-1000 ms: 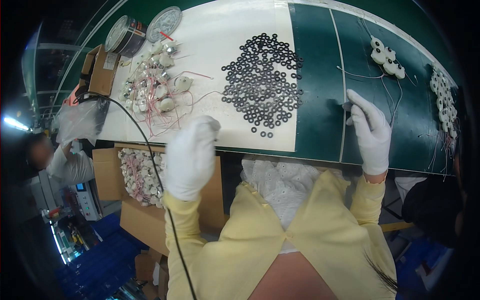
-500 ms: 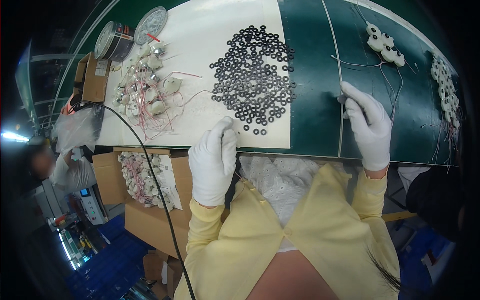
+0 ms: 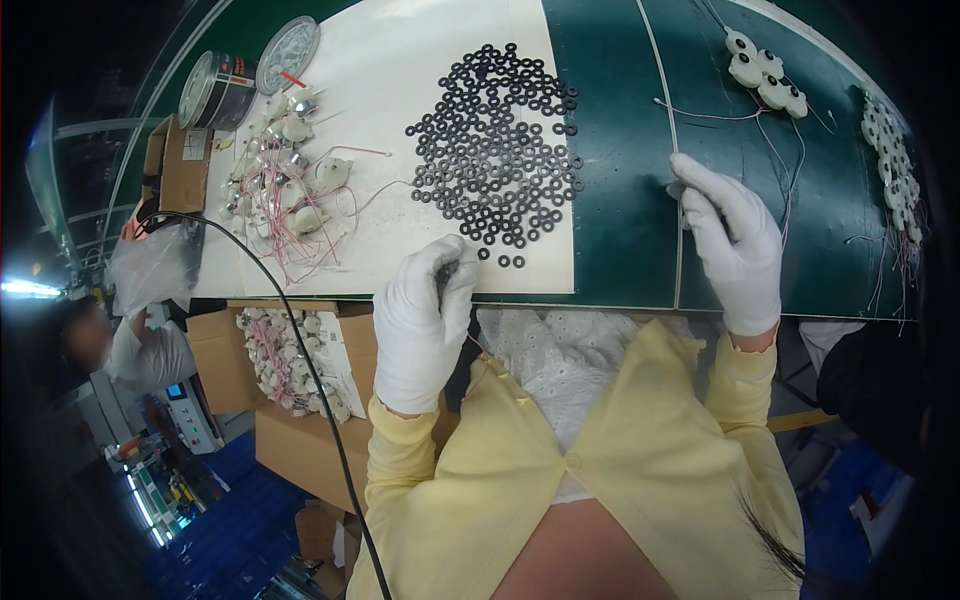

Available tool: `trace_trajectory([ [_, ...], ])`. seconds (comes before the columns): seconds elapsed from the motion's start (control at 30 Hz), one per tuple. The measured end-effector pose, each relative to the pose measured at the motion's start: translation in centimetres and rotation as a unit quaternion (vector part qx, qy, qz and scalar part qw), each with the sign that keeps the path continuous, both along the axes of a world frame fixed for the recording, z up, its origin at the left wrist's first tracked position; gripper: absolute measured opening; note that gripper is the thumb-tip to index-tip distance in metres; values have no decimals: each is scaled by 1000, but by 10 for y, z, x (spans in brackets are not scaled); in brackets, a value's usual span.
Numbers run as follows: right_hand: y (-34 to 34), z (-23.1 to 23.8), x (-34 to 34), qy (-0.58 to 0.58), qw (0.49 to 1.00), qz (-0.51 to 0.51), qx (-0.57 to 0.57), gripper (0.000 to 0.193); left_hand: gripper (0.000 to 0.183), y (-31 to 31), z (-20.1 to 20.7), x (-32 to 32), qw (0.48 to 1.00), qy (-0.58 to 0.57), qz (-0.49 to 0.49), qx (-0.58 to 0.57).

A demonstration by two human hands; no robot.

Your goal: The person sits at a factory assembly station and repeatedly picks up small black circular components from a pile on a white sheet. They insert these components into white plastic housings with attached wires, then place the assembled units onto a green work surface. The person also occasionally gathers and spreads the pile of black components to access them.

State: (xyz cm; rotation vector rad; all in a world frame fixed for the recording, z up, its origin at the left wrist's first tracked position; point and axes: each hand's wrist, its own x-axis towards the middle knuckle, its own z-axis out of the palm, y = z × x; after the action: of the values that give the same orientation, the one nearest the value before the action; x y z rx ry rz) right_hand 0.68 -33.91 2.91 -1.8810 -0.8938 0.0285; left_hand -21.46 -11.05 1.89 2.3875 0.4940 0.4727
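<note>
My left hand [image 3: 425, 325], in a white glove, is held at the table's front edge, fingers curled closed. Whatever sits inside it is hidden; a thin reddish wire shows just below it. To the right, my gloved right hand [image 3: 738, 245] hovers over the green mat [image 3: 620, 220], thumb and fingers pinched together. What lies between those greyish fingertips is too small to make out. Between the hands and farther away, many small black rings [image 3: 490, 160] lie spread on a white sheet [image 3: 375, 100]. Several white round parts with black centres and wires [image 3: 745, 70] rest on the mat at the far right.
A tangled heap of white wired parts [image 3: 332, 174] lies left, near a tin [image 3: 222, 92] and a round clear lid [image 3: 288, 55]. More parts line the right edge [image 3: 890, 165]. Below stands an open cardboard box [image 3: 310, 445], crossed by a black cable [image 3: 328, 400]. Another person [image 3: 150, 350] is at left.
The view has shifted slightly. My left hand has turned a little and a dark gap now shows between its thumb and fingers. The right hand keeps its pinch, nearly in place.
</note>
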Motion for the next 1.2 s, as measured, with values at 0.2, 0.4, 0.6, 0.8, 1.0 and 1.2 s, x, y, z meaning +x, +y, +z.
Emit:
trace_trajectory([
  [0.2, 1, 5, -2, 9, 1000, -3, -15, 31, 35, -6, 13, 16, 984, -3, -30, 173],
  [0.4, 0, 3, -1, -16, 1000, -3, -15, 30, 36, -4, 27, 18, 974, 74, -51, 206],
  [0.6, 0, 1, 0, -21, 1000, 3, -16, 29, 32, 0, 53, 4, 930, 159, -94, 317],
  [0.8, 0, 1, 0, -23, 1000, 6, -15, 30, 29, -1, 48, 1, 936, 152, -82, 308],
  [1.0, -2, 0, -1, -10, 1000, 5, 0, 32, 30, 6, 23, -11, 985, 57, 42, -158],
  [1.2, 21, 28, -40, 6, 996, 68, 53, 46, 57, -11, 29, -21, 833, -115, 120, -528],
])
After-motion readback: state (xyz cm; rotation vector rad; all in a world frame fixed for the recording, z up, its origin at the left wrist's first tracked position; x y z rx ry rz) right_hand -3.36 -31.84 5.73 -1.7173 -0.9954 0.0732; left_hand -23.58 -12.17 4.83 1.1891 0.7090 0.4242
